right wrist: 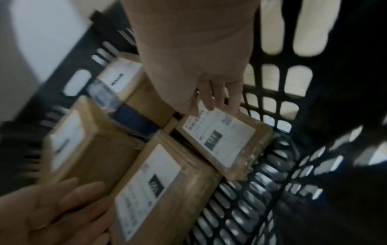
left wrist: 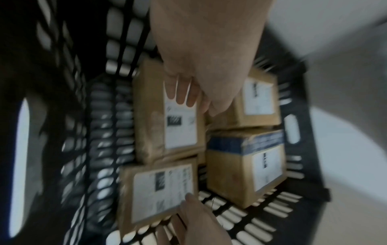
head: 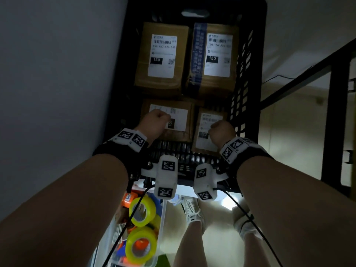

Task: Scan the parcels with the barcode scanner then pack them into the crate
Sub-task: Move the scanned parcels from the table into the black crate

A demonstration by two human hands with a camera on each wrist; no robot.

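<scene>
Both hands are inside the black lattice crate [head: 248, 60], fingers extended and laid flat on labelled parcels, gripping nothing. Left hand [head: 154, 122] has its straight fingers [left wrist: 182, 92] resting on the white label of the near-left parcel [head: 179, 120]. Right hand [head: 222, 131] has its fingertips [right wrist: 217, 96] on the far end of the near-right parcel [head: 206, 132]; whether the thumb hooks that edge cannot be told, as both wrist views are blurred.

Crate sits against a plain pale wall [head: 57, 64] on its left, with a black metal frame [head: 335, 105] to its right over a light floor [head: 289, 132]. Near the person's feet stands a clear bin [head: 161, 224] holding yellow tape rolls [head: 141, 211].

Four brown parcels lie flat on the crate floor, labels upward, two by two. Far-left parcel [head: 162, 56] and far-right parcel [head: 213, 58], the latter bearing a blue tape band, run lengthwise away from the person. Near-left parcel lies crosswise. Near-right parcel runs lengthwise, just beside the right crate wall
</scene>
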